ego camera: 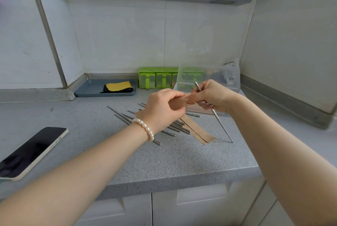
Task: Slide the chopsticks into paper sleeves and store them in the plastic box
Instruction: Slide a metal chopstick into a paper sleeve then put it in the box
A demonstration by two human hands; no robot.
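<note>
My left hand (162,109) pinches the upper end of a brown paper sleeve (197,129), whose lower end rests on the grey counter. My right hand (211,96) grips a metal chopstick (221,125) that slants down to the counter, its top end poking above my fingers; the fingertips of that hand also touch the sleeve's upper end. Several loose metal chopsticks (125,117) lie on the counter under and left of my left hand. The clear plastic box (235,79) stands open just behind my hands, its lid raised.
A phone (31,152) lies at the left near the counter's front edge. A blue-grey tray (87,89) holding a yellow and black cloth sits at the back left. A green seasoning box set (156,78) stands against the wall. Walls close in on the right.
</note>
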